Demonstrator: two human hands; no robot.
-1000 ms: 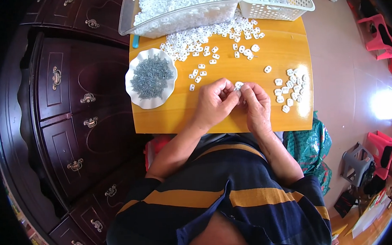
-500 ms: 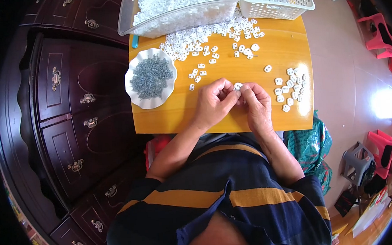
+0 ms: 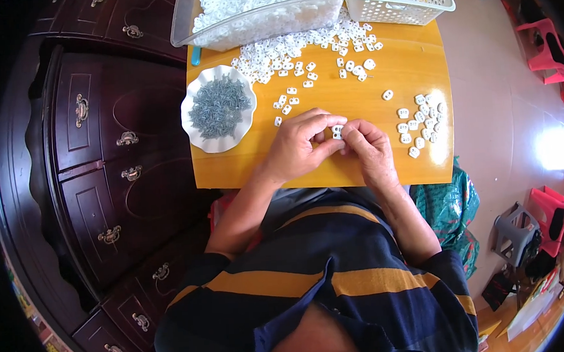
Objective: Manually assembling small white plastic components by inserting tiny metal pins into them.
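Note:
A small white plastic piece with two dark holes (image 3: pixel 337 132) is held between my hands above the table's near half. My left hand (image 3: pixel 298 144) pinches it, index finger along its far edge and thumb along its near edge. On its right side, the thumb and bent fingers of my right hand (image 3: pixel 371 151) are closed against it. Whether a pin or screw sits in the piece is too small to tell. Left of my hands, a white scalloped bowl (image 3: pixel 187 122) holds thin grey metal pieces like small screws (image 3: pixel 219 106). Several similar white pieces (image 3: pixel 287 109) lie between bowl and hands.
Printed white pieces (image 3: pixel 412 125) are grouped at the table's right. A clear bin (image 3: pixel 261 25) and a perforated white basket (image 3: pixel 401 11), both with white pieces, stand at the back, with a loose heap (image 3: pixel 269 54) before them. A dark drawer cabinet (image 3: pixel 79 148) flanks the left.
The white piece has turned, so its two holes now face up. My left index finger has straightened along its far edge, and my left hand has shifted slightly left. The view has moved a little.

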